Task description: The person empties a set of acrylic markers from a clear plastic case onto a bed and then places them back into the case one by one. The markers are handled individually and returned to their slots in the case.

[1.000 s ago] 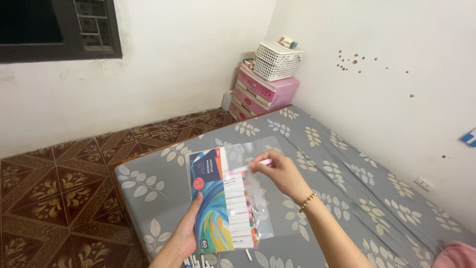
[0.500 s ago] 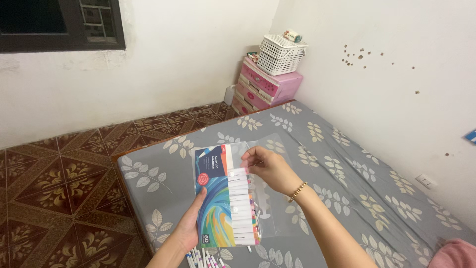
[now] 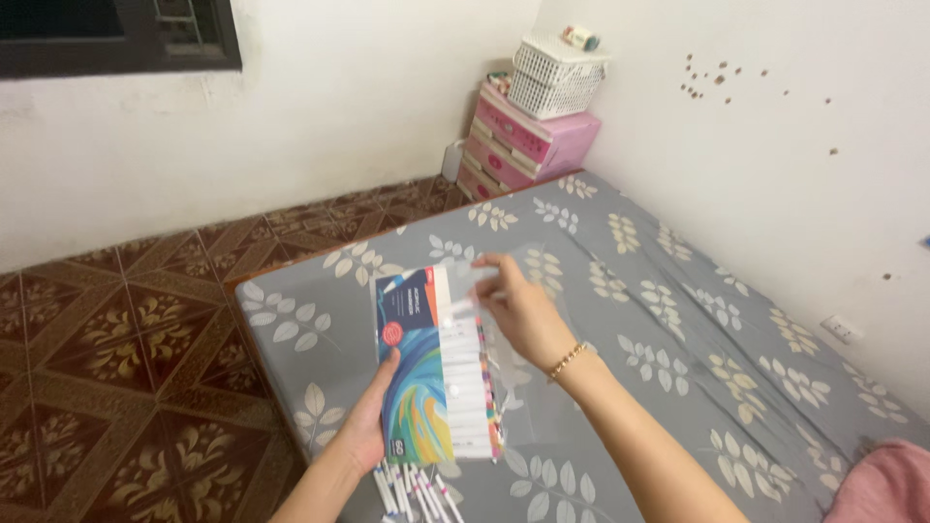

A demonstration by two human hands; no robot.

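My left hand [image 3: 366,426] holds a colourful marker pack [image 3: 423,373] by its lower left edge, above a grey leaf-print mattress [image 3: 668,320]. A row of white markers with coloured ends sits along the pack's right side. My right hand [image 3: 518,308], with a bead bracelet on the wrist, pinches a white marker [image 3: 463,308] at the top of that row. A clear plastic sleeve [image 3: 528,387] hangs behind the pack. Several loose markers [image 3: 412,489] lie on the mattress below the pack.
A pink drawer unit [image 3: 528,145] with a white basket [image 3: 557,79] on top stands in the corner. Brown patterned floor tiles [image 3: 116,368] lie to the left. The white wall on the right has a socket [image 3: 841,329]. Pink cloth [image 3: 886,484] sits at the bottom right.
My right hand brought the marker down from above the pack and now presses it into the top of the row. The view shifted slightly downward, showing more loose markers.
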